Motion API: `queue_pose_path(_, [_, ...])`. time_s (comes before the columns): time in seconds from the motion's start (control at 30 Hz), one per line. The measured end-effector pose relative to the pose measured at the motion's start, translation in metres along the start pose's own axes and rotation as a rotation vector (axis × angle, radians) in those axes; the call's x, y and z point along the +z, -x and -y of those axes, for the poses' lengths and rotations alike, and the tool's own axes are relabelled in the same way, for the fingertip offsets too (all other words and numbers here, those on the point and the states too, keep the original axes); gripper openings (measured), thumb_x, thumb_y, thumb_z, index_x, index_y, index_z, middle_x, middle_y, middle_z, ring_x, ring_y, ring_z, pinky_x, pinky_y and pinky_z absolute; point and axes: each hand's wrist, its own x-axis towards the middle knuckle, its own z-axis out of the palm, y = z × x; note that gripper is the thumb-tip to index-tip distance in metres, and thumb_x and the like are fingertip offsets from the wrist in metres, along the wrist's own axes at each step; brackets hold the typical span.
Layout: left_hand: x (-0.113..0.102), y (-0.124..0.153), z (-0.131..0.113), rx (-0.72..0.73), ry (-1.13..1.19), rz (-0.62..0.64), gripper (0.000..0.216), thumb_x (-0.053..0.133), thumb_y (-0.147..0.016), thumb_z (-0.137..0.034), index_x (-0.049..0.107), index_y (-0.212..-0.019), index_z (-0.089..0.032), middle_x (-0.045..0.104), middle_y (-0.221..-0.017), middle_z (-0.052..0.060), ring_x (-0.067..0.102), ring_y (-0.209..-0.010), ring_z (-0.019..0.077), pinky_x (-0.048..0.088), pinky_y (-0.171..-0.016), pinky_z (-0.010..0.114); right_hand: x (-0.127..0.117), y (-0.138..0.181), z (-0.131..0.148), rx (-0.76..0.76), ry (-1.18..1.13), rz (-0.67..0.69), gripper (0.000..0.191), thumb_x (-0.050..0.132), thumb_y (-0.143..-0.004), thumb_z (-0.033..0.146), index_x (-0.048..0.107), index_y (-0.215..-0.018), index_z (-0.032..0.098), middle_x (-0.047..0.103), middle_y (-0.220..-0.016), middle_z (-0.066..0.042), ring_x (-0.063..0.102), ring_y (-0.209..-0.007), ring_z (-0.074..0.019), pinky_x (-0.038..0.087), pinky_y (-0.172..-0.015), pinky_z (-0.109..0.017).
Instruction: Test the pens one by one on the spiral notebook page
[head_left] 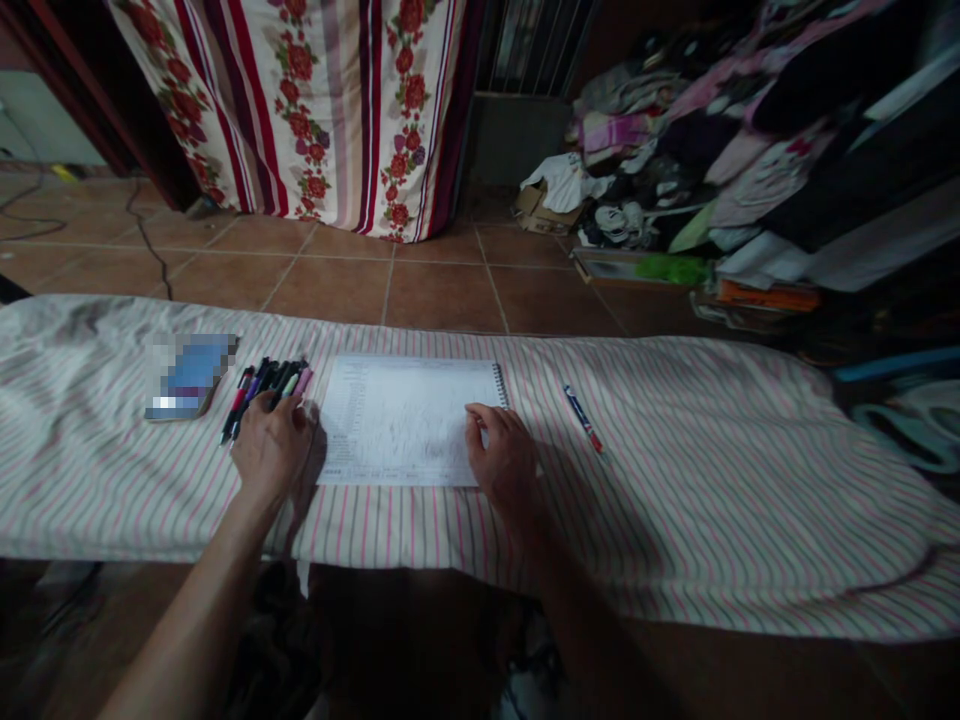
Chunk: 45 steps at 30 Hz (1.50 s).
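Note:
A spiral-bound notebook (405,410) lies flat on the striped cloth, its coil along the right side and a printed page facing up. To its left is a bunch of several pens (259,380) side by side, in black, pink, purple and green. My left hand (271,442) is over the near ends of these pens, fingers curled onto them; the fingertips are partly hidden. My right hand (504,455) rests on the notebook's lower right corner, fingers loosely bent, a gap between thumb and forefinger, nothing held. Right of it lies a single blue, white and red pen (583,418).
A phone (191,375), its screen blurred out, lies left of the pens. The striped cloth (712,480) covers a long low surface. Beyond are floor tiles (435,285), a flowered curtain (337,110), and heaped clothes (675,150) with a cardboard box (544,210) at right.

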Motion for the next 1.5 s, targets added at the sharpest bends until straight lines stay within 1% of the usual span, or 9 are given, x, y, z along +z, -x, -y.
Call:
queue_pose_path(0.1, [0.001,-0.001,0.002,0.006,0.007,0.003,0.037,0.044,-0.085,-0.031,0.064,-0.112,-0.016,0.054,-0.124,0.017,0.052,-0.111,0.0321,0.046,-0.088,0.043,-0.001,0.000,0.001,-0.001,0.002,-0.003,0.020,0.043,-0.088,0.020,0.062,-0.094,0.016,0.067,-0.081,-0.006,0.057,-0.077,-0.0187,0.042,-0.076,-0.031])
queue_pose_path(0.33, [0.003,-0.002,0.006,0.011,0.011,0.013,0.035,0.042,-0.085,-0.033,0.065,-0.108,-0.019,0.055,-0.123,0.014,0.054,-0.107,0.0311,0.049,-0.081,0.042,0.000,0.000,0.001,0.002,0.009,0.006,0.018,0.045,-0.087,0.019,0.062,-0.093,0.016,0.067,-0.081,-0.006,0.057,-0.077,-0.0185,0.042,-0.075,-0.030])
queue_pose_path(0.5, [0.004,-0.003,0.007,0.023,0.022,-0.011,0.034,0.040,-0.086,-0.028,0.064,-0.109,-0.018,0.057,-0.122,0.013,0.056,-0.105,0.0288,0.048,-0.082,0.039,0.000,0.000,0.001,0.000,0.006,0.011,0.019,0.045,-0.087,0.019,0.062,-0.094,0.016,0.067,-0.082,-0.006,0.057,-0.077,-0.0183,0.042,-0.076,-0.031])
queue_pose_path(0.6, [0.005,-0.006,0.012,0.027,0.052,0.008,0.035,0.041,-0.085,-0.026,0.062,-0.111,-0.016,0.058,-0.121,0.014,0.058,-0.102,0.0289,0.048,-0.081,0.039,-0.001,0.000,0.001,0.003,0.004,0.012,0.018,0.046,-0.087,0.018,0.062,-0.093,0.015,0.067,-0.081,-0.006,0.057,-0.077,-0.0185,0.042,-0.076,-0.031])
queue_pose_path(0.87, [0.002,-0.017,0.025,-0.122,0.108,0.029,0.038,0.038,-0.086,-0.025,0.061,-0.115,-0.017,0.067,-0.107,0.014,0.062,-0.099,0.0294,0.048,-0.082,0.040,0.000,0.000,-0.002,-0.001,0.007,-0.013,0.018,0.045,-0.087,0.019,0.062,-0.093,0.016,0.067,-0.081,-0.005,0.057,-0.076,-0.0186,0.042,-0.076,-0.030])
queue_pose_path(1.03, [0.002,-0.019,0.029,-0.121,0.114,0.041,0.037,0.042,-0.084,-0.026,0.062,-0.113,-0.016,0.066,-0.108,0.015,0.062,-0.099,0.0295,0.048,-0.082,0.039,0.001,0.000,-0.002,-0.009,0.004,-0.008,0.019,0.044,-0.087,0.019,0.062,-0.093,0.016,0.067,-0.081,-0.005,0.057,-0.076,-0.0185,0.042,-0.076,-0.031])
queue_pose_path(1.2, [0.008,-0.019,0.033,-0.062,0.081,0.014,0.036,0.044,-0.082,-0.027,0.064,-0.110,-0.017,0.064,-0.106,0.014,0.063,-0.092,0.0287,0.049,-0.079,0.037,0.001,-0.001,-0.001,0.000,0.003,-0.004,0.018,0.045,-0.087,0.019,0.062,-0.093,0.016,0.067,-0.082,-0.006,0.058,-0.076,-0.0183,0.042,-0.076,-0.031])
queue_pose_path(1.33, [0.009,-0.018,0.032,-0.035,0.050,0.004,0.036,0.046,-0.081,-0.027,0.064,-0.110,-0.016,0.061,-0.110,0.016,0.062,-0.092,0.0302,0.049,-0.079,0.039,0.001,-0.001,-0.001,-0.002,-0.008,-0.002,0.018,0.044,-0.087,0.019,0.062,-0.093,0.016,0.067,-0.081,-0.006,0.058,-0.076,-0.0185,0.042,-0.076,-0.031])
queue_pose_path(1.5, [0.008,-0.016,0.029,-0.043,0.049,0.004,0.041,0.045,-0.081,-0.025,0.057,-0.120,-0.016,0.058,-0.113,0.017,0.060,-0.096,0.0318,0.049,-0.079,0.040,0.001,-0.001,-0.001,0.007,-0.010,0.004,0.019,0.044,-0.087,0.019,0.062,-0.093,0.017,0.068,-0.081,-0.006,0.058,-0.077,-0.0187,0.042,-0.076,-0.031])
